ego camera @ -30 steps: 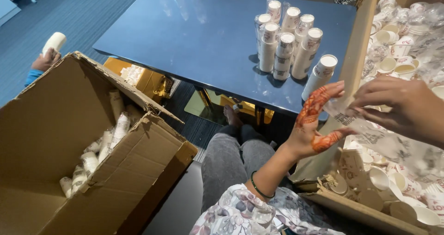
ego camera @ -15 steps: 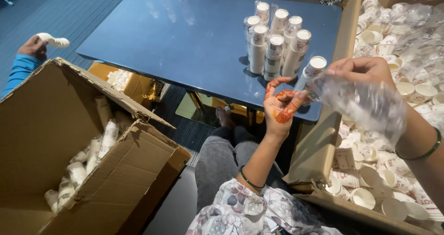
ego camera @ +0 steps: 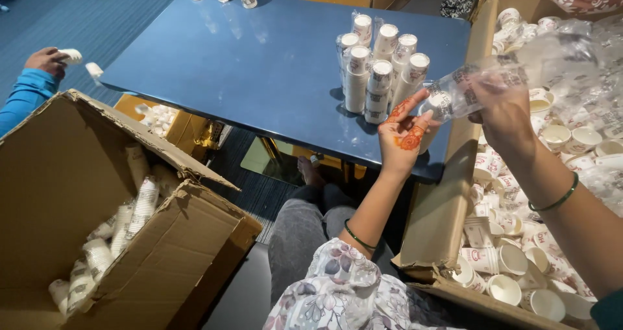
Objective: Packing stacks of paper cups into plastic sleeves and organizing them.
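Sleeve of paper cups (ego camera: pixel 483 83): left hand (ego camera: pixel 403 132) pinches its open end, right hand (ego camera: pixel 503 106) grips the middle, steadying; wrapped cup stacks (ego camera: pixel 376 70) just left of left hand.

We're in bright, even indoor light here, with soft glare on the blue table (ego camera: pixel 259 64). Motion blur smears the clear plastic sleeve (ego camera: pixel 519 70), and edges bow slightly.
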